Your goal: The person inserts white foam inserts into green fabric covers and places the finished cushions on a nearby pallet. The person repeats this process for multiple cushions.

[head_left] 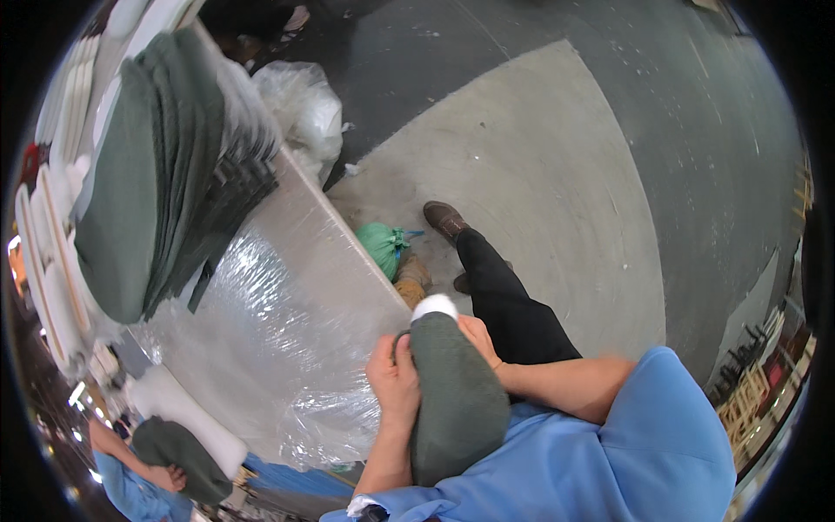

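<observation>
In front of my body I hold a long, rounded dark green fabric-covered pad [456,391], with white padding [434,306] showing at its far end. My left hand [396,376] is closed on the cover's left edge near that end, the thumb up by the fabric. Opposite it, my right hand [477,337] grips the right edge, its fingers partly hidden behind the pad. The pad's near end rests against my blue shirt.
Left of me stands a table [304,304] covered in clear plastic film. Several dark green fabric pieces [152,174] are stacked at its far left. A green sack [380,247] sits below the table edge. At lower left, another person's hand [167,477] holds a similar green piece.
</observation>
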Demonstrator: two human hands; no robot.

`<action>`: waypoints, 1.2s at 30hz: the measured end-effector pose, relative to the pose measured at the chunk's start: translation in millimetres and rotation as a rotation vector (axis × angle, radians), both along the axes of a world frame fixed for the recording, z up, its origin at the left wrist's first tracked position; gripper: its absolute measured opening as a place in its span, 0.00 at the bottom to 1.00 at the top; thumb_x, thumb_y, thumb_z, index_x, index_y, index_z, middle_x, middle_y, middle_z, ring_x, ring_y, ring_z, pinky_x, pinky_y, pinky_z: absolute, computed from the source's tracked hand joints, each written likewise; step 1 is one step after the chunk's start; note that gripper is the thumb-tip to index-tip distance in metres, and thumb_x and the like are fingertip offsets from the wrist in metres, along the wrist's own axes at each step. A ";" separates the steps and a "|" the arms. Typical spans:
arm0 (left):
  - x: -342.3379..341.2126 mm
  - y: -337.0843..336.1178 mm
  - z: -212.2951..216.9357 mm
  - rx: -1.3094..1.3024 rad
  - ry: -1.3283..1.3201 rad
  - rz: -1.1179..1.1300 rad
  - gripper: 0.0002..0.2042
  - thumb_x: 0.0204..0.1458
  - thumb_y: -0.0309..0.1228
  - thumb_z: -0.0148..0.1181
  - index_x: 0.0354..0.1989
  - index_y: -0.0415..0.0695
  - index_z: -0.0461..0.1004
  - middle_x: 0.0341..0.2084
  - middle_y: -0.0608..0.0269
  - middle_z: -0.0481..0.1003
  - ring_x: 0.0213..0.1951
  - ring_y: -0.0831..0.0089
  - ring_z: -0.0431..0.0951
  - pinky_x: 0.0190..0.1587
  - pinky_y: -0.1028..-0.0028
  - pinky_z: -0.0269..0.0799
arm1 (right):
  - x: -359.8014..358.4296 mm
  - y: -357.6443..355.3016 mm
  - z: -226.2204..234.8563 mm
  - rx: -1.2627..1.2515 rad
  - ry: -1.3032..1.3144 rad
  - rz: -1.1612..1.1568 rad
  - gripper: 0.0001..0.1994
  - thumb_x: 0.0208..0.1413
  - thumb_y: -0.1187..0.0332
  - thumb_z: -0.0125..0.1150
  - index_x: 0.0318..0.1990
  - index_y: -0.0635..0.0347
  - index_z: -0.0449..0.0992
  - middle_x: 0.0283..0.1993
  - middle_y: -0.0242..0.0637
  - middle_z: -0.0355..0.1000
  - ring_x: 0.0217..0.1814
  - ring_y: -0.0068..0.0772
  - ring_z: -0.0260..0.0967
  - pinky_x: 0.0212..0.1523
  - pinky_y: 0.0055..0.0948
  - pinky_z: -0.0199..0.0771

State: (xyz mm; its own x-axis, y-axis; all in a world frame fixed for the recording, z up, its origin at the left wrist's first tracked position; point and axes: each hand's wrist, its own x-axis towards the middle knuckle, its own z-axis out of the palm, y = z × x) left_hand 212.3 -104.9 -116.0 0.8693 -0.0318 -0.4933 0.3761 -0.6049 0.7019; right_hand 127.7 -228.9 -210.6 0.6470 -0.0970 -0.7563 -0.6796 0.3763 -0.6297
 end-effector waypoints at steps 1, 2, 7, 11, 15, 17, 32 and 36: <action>-1.8 -5.3 -0.6 0.035 -0.077 0.006 0.07 0.67 0.28 0.60 0.38 0.37 0.78 0.27 0.55 0.76 0.30 0.67 0.75 0.38 0.69 0.71 | -10.1 3.3 -6.1 0.014 0.005 0.022 0.25 0.76 0.50 0.46 0.35 0.62 0.76 0.31 0.35 0.73 0.37 0.28 0.69 0.43 0.37 0.72; -0.3 -9.0 -3.2 0.030 -0.113 -0.002 0.08 0.67 0.28 0.61 0.38 0.37 0.78 0.27 0.56 0.76 0.30 0.68 0.75 0.37 0.69 0.71 | -15.6 4.1 -5.3 0.023 0.019 0.027 0.24 0.76 0.50 0.46 0.36 0.62 0.76 0.31 0.35 0.73 0.37 0.28 0.69 0.43 0.36 0.72; 8.6 -16.1 -8.5 0.066 -0.191 -0.048 0.07 0.65 0.27 0.63 0.38 0.36 0.78 0.27 0.55 0.76 0.29 0.65 0.75 0.37 0.69 0.72 | -22.5 4.1 8.2 0.043 0.124 0.054 0.21 0.75 0.52 0.48 0.38 0.61 0.76 0.32 0.35 0.74 0.37 0.28 0.69 0.43 0.36 0.72; 12.1 -19.2 -15.4 0.029 -0.210 -0.012 0.05 0.60 0.26 0.67 0.36 0.37 0.78 0.27 0.50 0.75 0.30 0.50 0.76 0.35 0.61 0.72 | -28.3 2.6 9.1 0.043 0.163 0.075 0.19 0.75 0.54 0.49 0.41 0.61 0.76 0.33 0.35 0.74 0.37 0.27 0.70 0.44 0.35 0.72; 17.1 -21.7 -17.1 0.019 -0.241 -0.019 0.05 0.59 0.25 0.67 0.36 0.37 0.79 0.28 0.49 0.77 0.30 0.50 0.77 0.35 0.60 0.72 | -29.9 1.8 10.2 0.037 0.173 0.086 0.16 0.74 0.56 0.50 0.43 0.61 0.76 0.34 0.35 0.74 0.38 0.27 0.70 0.44 0.34 0.73; 19.1 -22.8 -17.7 0.018 -0.257 -0.037 0.04 0.59 0.25 0.67 0.36 0.37 0.79 0.28 0.49 0.77 0.31 0.49 0.78 0.36 0.60 0.73 | -27.0 -0.1 11.5 0.033 0.175 0.082 0.15 0.74 0.57 0.51 0.44 0.60 0.75 0.34 0.35 0.74 0.38 0.27 0.70 0.44 0.34 0.73; 17.7 -36.6 -23.5 0.039 -0.412 -0.146 0.06 0.59 0.27 0.66 0.35 0.37 0.77 0.29 0.46 0.76 0.32 0.46 0.77 0.36 0.58 0.72 | -15.9 -16.4 1.3 -0.035 0.066 0.076 0.10 0.71 0.63 0.56 0.52 0.59 0.75 0.37 0.34 0.75 0.39 0.25 0.71 0.45 0.31 0.74; 20.0 -39.1 -21.8 0.048 -0.371 -0.215 0.06 0.59 0.27 0.65 0.34 0.38 0.76 0.27 0.48 0.74 0.33 0.46 0.76 0.36 0.56 0.70 | -7.8 -20.7 -0.4 -0.071 0.035 0.071 0.11 0.71 0.65 0.57 0.54 0.59 0.75 0.38 0.34 0.75 0.39 0.24 0.71 0.45 0.31 0.74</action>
